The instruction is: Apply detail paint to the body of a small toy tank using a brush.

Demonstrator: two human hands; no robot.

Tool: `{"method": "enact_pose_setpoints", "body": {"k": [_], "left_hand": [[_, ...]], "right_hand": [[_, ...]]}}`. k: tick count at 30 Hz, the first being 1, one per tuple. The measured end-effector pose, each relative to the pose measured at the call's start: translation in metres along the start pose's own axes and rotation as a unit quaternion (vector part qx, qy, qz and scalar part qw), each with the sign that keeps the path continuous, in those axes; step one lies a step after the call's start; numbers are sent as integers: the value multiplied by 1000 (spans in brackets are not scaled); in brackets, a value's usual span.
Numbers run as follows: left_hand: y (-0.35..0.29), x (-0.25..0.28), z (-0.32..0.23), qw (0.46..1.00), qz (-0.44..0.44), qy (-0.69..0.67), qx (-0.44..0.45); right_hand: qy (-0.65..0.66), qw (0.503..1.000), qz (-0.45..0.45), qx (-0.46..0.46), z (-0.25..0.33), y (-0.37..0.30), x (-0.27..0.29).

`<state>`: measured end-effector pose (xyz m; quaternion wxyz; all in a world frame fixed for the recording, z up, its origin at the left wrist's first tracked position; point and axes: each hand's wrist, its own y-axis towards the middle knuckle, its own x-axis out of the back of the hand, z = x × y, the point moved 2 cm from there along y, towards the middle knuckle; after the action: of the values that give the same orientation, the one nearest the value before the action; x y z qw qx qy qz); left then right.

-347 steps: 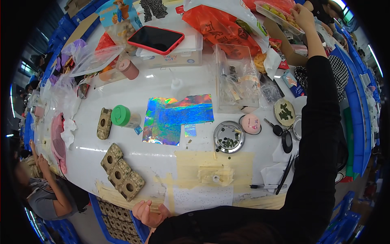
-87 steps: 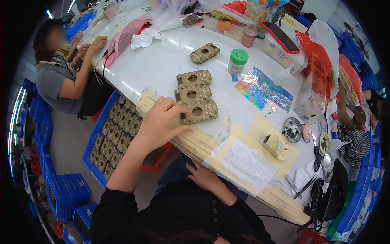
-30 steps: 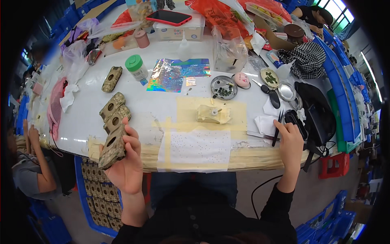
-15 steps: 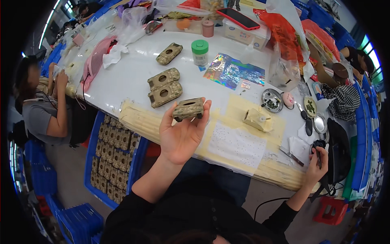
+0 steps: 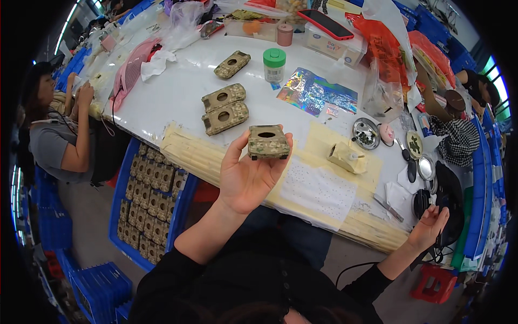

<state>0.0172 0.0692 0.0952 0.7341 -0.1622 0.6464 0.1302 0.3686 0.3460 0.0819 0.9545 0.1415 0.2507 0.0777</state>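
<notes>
My left hand holds a camouflage toy tank body by its sides, fingers closed round it above the table's front edge. A dark oval opening shows in its top. At the right front edge, my right hand has its fingers curled together beside a round black object. What those fingers hold, if anything, I cannot make out. Beyond my left hand, two more tank bodies lie side by side, and another tank body lies farther back.
A blue crate of tank bodies stands below the table at left. On the table are a green-lidded jar, a dotted white sheet, a tan block, a metal dish and a knife. A person sits at left.
The tank body in my left hand has turned, with one end now facing me. My right hand has shifted right and down, apart from the black object it was at.
</notes>
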Motion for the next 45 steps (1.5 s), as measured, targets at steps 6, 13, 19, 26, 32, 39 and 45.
{"method": "enact_pose_setpoints", "body": {"k": [6, 13, 19, 26, 32, 39, 45], "left_hand": [[2, 4, 2, 999, 6, 30, 15], [1, 9, 10, 999, 22, 22, 41], [4, 12, 15, 998, 26, 5, 62], [10, 9, 22, 996, -3, -28, 82], [12, 13, 24, 996, 23, -19, 81], [12, 15, 27, 996, -2, -26, 82], [11, 15, 27, 996, -24, -6, 81]], "right_hand": [[-27, 997, -36, 58, 5, -17, -48], [-90, 979, 122, 138, -3, -51, -142], [-287, 921, 160, 207, -11, -61, -168], [-460, 832, 227, 211, -29, -60, -184], [-475, 815, 247, 221, -38, -63, -189], [-483, 808, 255, 220, -44, -62, -191], [-472, 812, 256, 227, -46, -60, -193]]}}
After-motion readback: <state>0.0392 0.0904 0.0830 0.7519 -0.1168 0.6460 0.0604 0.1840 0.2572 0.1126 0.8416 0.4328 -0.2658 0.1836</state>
